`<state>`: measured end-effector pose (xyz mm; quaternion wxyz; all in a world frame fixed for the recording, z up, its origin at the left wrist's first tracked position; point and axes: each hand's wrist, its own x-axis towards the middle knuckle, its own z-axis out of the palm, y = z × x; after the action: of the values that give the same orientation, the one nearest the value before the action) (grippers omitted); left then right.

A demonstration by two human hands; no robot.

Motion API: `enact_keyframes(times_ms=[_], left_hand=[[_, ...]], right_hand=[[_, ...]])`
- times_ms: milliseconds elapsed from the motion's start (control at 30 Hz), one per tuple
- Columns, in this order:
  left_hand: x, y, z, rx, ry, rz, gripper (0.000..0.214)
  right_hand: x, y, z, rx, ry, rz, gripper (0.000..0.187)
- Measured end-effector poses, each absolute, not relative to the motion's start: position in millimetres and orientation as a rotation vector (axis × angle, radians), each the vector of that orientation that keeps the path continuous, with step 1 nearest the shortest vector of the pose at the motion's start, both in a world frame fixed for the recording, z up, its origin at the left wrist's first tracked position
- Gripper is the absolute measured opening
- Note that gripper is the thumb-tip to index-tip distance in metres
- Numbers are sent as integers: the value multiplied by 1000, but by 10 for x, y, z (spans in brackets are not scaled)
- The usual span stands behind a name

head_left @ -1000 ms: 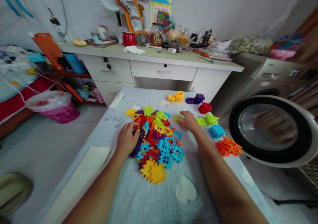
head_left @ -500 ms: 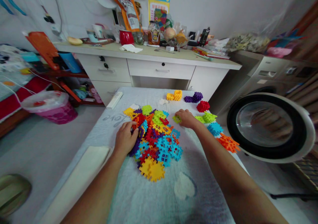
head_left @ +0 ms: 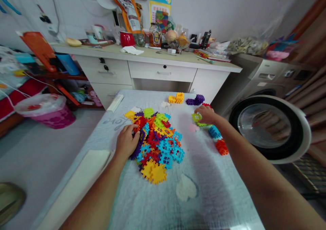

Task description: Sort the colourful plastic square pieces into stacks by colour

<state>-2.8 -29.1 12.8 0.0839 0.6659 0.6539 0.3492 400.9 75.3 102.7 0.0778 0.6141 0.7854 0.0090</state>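
A mixed heap of plastic interlocking building tiles [head_left: 154, 138] with notched edges lies mid-table. My left hand [head_left: 126, 141] is at its left side, fingers curled round purple tiles [head_left: 137, 149] that stand on edge; the fingertips are partly hidden. To the right, my right hand [head_left: 206, 114] pinches a lime green tile [head_left: 196, 117] beside the other green tiles, which the hand mostly covers. Single-colour groups stand along the right side: yellow tiles [head_left: 176, 98], purple tiles [head_left: 195, 100], a partly hidden red group [head_left: 206, 105], blue tiles [head_left: 214, 131] and orange tiles [head_left: 221, 147].
A pale cloth [head_left: 163, 206] with heart prints covers the table. A white box [head_left: 115, 103] lies at its far left corner. Beyond stands a cluttered white desk [head_left: 163, 68]. On the right, a washing machine has its round door [head_left: 270, 128] open; a pink bin [head_left: 51, 112] is left.
My right hand has carried the lime green tile rightward from beside the heap to the green group. My left hand stays at the heap. The view has shifted slightly right.
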Motion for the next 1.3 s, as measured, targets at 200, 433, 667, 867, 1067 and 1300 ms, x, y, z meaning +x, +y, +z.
enact_keyframes(times_ms=[200, 433, 667, 867, 1067, 1300], left_hand=[[-16, -298, 152, 1990, 1960, 1009, 33], [-17, -301, 150, 1982, 1951, 1025, 32], [-25, -285, 136, 1989, 1947, 1026, 33], [-31, -290, 148, 1983, 1942, 1018, 33], [-30, -292, 148, 1986, 1930, 1017, 33], [-18, -297, 152, 1975, 1930, 1033, 31]], right_hand=[[4296, 678, 960, 1881, 2338, 64, 52], [4421, 742, 795, 1882, 2328, 65, 53], [4241, 625, 939, 1893, 2330, 159, 62], [3554, 551, 1002, 1807, 2663, -134, 46], [2881, 545, 688, 1799, 2938, -669, 32], [2534, 635, 394, 1975, 2955, -704, 30]])
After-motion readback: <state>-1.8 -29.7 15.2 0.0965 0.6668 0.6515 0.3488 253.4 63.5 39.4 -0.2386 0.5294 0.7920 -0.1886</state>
